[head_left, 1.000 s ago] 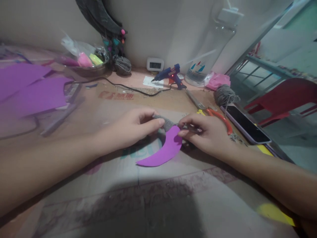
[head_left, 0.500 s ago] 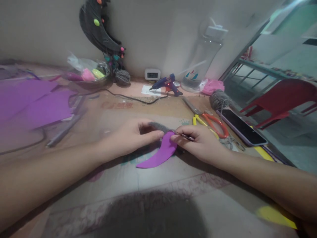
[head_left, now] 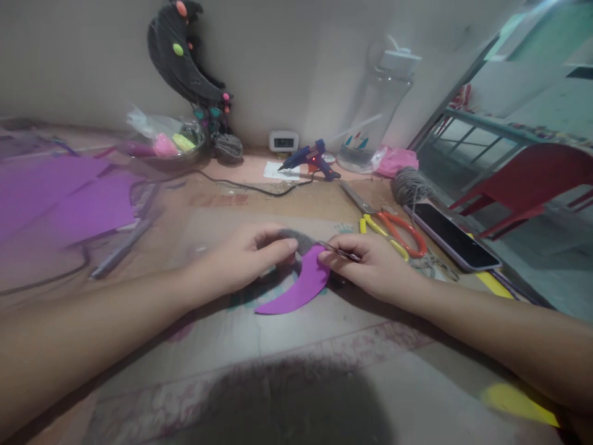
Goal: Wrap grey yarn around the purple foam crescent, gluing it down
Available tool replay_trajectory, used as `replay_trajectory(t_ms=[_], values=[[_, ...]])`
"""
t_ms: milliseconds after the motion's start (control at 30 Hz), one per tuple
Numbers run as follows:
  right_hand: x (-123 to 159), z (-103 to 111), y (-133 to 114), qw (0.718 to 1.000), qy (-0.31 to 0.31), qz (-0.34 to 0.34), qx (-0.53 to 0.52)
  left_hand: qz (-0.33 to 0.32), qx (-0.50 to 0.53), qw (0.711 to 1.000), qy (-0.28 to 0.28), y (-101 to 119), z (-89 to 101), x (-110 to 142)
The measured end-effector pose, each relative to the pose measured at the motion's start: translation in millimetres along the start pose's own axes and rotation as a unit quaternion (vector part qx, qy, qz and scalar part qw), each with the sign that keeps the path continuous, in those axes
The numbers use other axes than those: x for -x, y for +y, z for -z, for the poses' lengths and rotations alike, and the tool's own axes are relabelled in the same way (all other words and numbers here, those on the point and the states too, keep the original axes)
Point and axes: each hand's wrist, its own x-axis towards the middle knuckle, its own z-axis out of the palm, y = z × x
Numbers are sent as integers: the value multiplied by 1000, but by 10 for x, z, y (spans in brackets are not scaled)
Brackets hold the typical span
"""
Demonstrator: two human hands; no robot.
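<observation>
A purple crescent cutout (head_left: 299, 289), which looks like foam sheet, lies between my hands with its pointed tip toward the lower left. Grey yarn (head_left: 301, 240) covers its upper part. My left hand (head_left: 259, 256) is closed around this grey part, thumb on the near side. At the edge between grey and purple, my right hand (head_left: 365, 266) pinches the crescent with thumb and fingers. A thin dark strand or tool (head_left: 343, 252) shows along the right fingers; its kind is unclear.
Scissors (head_left: 393, 232) and a phone (head_left: 451, 238) lie right of my hands, near a grey yarn ball (head_left: 410, 185). Behind stand a glue gun (head_left: 308, 159) with its red light lit, a small clock (head_left: 283, 141) and a clear bottle (head_left: 377, 114). Purple sheets (head_left: 88, 198) lie left.
My left thumb has slid a little to the left, so more of the grey-wrapped part shows. The right hand keeps its pinch almost in place.
</observation>
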Motion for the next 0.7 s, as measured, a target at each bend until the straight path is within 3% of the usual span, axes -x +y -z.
replay_trajectory(t_ms=[233,567,700], values=[[-17,-1,14,1000,-19,-16,7,12,32,999,-7,-42,15,-29],[-20,-25,92,998,-22,39,55,63,74,994,-44,47,42,-15],[16,17,125,996,14,76,54,65,69,995,-43,45,32,-11]])
